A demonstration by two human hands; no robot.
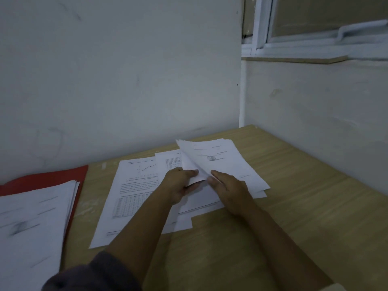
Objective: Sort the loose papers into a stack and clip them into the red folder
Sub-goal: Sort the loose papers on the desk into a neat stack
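White sheets are gripped by both hands above a wooden desk.

A small bundle of papers is held near the centre of the view, tilted up at its 12 o'clock end; the left hand is closed on its near corner, with the thumb on top and the fingers beneath, while the right hand is laid on the bundle's lower edge, its fingers curled around the sheets. Loose printed sheets, with a graph and a table on them, are spread flat on the desk under the forearms, toward 7 o'clock of the bundle. At 9 o'clock, the red folder lies open against the wall, and a separate stack of pages is resting on it. A dark sleeve is seen on the left arm at 6 o'clock.
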